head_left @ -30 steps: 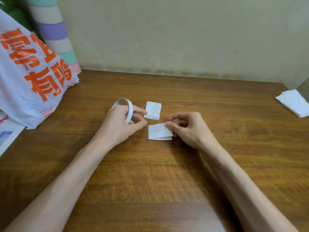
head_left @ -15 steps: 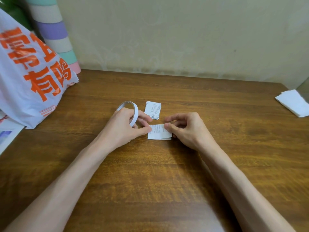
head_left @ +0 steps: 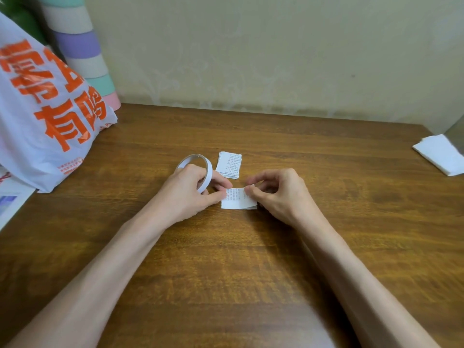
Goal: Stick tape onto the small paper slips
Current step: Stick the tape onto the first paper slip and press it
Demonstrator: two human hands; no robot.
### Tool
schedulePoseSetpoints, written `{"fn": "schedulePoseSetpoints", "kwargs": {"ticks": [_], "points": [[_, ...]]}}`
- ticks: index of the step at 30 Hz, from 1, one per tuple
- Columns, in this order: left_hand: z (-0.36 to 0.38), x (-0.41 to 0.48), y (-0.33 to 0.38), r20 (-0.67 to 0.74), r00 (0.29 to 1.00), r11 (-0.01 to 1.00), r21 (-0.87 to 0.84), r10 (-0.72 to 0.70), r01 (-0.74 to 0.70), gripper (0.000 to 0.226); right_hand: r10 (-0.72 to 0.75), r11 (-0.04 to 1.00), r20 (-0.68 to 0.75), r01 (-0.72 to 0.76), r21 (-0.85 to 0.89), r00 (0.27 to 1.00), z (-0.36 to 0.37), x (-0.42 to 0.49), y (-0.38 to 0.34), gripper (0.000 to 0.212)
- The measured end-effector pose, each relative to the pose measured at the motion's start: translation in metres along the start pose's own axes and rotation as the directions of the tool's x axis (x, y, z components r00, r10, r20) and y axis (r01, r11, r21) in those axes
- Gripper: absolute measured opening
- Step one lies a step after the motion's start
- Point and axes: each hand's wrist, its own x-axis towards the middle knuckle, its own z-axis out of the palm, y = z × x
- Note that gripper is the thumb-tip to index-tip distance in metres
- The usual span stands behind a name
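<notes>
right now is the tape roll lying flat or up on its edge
Up on its edge: the tape roll stands tilted in the left hand, its hole showing.

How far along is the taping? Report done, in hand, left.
Done: nothing visibly taped. In hand: left hand holds the tape roll at the left edge of the slip; right hand pinches its right edge. Left: the stack of slips behind them.

Large orange Chinese characters, including "有鸣", mark a white plastic bag, while print on the paper slips is too fine to read.
</notes>
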Motion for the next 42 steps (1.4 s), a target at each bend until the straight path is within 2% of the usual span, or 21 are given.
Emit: {"fn": "schedulePoseSetpoints", "kwargs": {"ticks": [2,5,11,16,22,25,28,33,36,39,42], "points": [[0.0,0.0,0.003,0.013,1.0,0.998,0.051,0.02,-0.021,0.005,-0.028,0.999,-0.007,0.027,-0.026,1.0,0.001,0.0,0.0,0.002],[0.004,0.001,0.002,-0.029,0.999,0.994,0.104,0.039,-0.036,0.014,-0.063,0.995,-0.037,0.061,-0.073,0.997,0.003,0.0,0.001,0.003],[0.007,0.002,0.001,-0.028,0.999,0.991,0.132,0.031,-0.027,0.022,-0.142,0.96,-0.078,0.118,-0.253,0.987,0.01,-0.005,-0.003,0.031],[0.007,0.002,0.002,-0.021,0.999,0.99,0.135,0.028,-0.025,0.018,-0.091,0.94,-0.083,0.058,-0.336,0.992,0.017,-0.008,-0.01,0.047],[0.007,0.001,0.0,-0.018,1.0,0.991,0.135,0.015,-0.013,0.026,-0.07,0.98,-0.044,0.06,-0.19,0.997,0.006,0.002,-0.003,0.029],[0.008,0.0,0.001,-0.018,1.0,0.991,0.136,-0.001,0.003,0.029,-0.074,0.98,-0.039,0.066,-0.188,0.996,-0.004,0.004,0.002,0.031],[0.008,-0.001,0.002,-0.025,1.0,0.989,0.149,-0.013,0.016,0.034,-0.12,0.975,-0.037,0.111,-0.192,0.992,-0.006,-0.001,0.003,0.02],[0.007,-0.004,0.004,-0.045,0.999,0.985,0.174,-0.013,0.02,0.034,-0.19,0.922,0.114,0.217,-0.322,0.975,-0.007,-0.008,-0.001,0.036],[0.007,-0.005,0.006,-0.057,0.998,0.982,0.188,-0.014,0.024,0.036,-0.214,0.924,0.092,0.232,-0.305,0.973,-0.005,-0.007,0.0,0.029],[0.007,-0.005,0.006,-0.057,0.998,0.981,0.194,-0.008,0.019,0.04,-0.215,0.941,0.047,0.22,-0.257,0.976,-0.004,-0.005,0.005,0.01],[0.007,-0.006,0.004,-0.094,0.996,0.994,0.111,-0.007,0.017,0.041,-0.205,0.97,0.005,0.204,-0.135,0.979,-0.005,-0.003,0.006,0.006]]}}
